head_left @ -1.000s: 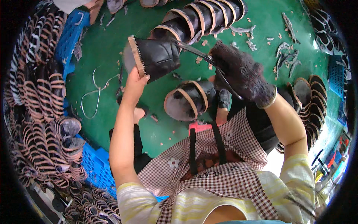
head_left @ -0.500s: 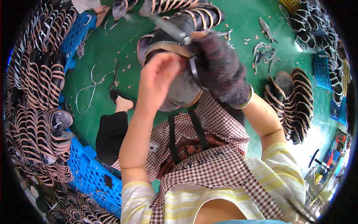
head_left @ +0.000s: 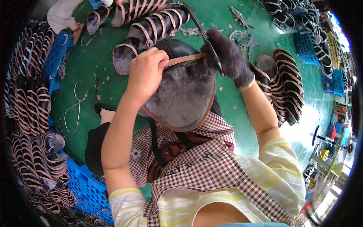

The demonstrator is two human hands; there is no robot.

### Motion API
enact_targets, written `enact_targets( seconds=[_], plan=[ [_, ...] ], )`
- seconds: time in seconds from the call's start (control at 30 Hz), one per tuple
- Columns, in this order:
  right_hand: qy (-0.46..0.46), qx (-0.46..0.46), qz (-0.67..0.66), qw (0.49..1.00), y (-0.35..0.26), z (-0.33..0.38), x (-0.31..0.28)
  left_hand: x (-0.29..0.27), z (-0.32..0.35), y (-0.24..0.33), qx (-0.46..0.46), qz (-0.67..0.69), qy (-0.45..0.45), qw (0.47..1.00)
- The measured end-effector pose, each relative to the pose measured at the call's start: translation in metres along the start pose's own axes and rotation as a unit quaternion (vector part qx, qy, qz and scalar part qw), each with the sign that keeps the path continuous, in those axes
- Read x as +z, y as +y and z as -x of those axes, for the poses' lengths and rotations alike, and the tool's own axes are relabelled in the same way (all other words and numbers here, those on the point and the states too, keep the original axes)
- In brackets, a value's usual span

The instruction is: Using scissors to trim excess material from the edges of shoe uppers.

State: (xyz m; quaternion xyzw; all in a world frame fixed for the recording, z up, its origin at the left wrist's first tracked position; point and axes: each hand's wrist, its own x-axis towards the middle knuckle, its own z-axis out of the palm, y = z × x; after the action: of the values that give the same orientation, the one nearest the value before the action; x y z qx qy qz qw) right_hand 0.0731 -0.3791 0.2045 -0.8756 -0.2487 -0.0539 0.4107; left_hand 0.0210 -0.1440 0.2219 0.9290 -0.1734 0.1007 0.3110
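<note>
A black slipper [head_left: 181,96] with grey plush lining and a tan edge rests over my lap, its opening toward me. My bare left hand [head_left: 147,72] is closed on the tan rim at the left of the opening, thumb and fingers pinching it. My right hand [head_left: 228,56], in a dark fuzzy glove, grips what looks like a pair of scissors [head_left: 202,30], long and dark, seen edge-on. The gloved fingers are at the right end of the rim. How they sit around the handle is partly hidden.
Nested rows of slippers [head_left: 160,26] lie on the green floor ahead, with another stack [head_left: 289,83] to my right. Piled slippers [head_left: 30,102] and blue crates [head_left: 85,181] line the left. Grey plush scraps [head_left: 244,39] and a white cord [head_left: 77,102] lie on the floor.
The slipper has tilted, exposing more of its plush lining. My right hand has shifted slightly right, turning the scissors steeper. My left hand has moved left along the rim. The whole view has shifted.
</note>
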Motion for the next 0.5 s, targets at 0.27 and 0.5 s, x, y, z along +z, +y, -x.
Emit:
enact_targets(
  seconds=[0.27, 0.5],
  plan=[
    [-0.138, 0.022, -0.258, 0.956, 0.053, -0.001, 0.022, -0.008, 0.048, -0.025, -0.151, 0.013, -0.105, 0.983],
    [-0.076, 0.017, -0.384, 0.920, 0.000, 0.015, 0.030, -0.021, 0.050, -0.004, -0.335, 0.579, 0.100, 0.737]
  ],
)
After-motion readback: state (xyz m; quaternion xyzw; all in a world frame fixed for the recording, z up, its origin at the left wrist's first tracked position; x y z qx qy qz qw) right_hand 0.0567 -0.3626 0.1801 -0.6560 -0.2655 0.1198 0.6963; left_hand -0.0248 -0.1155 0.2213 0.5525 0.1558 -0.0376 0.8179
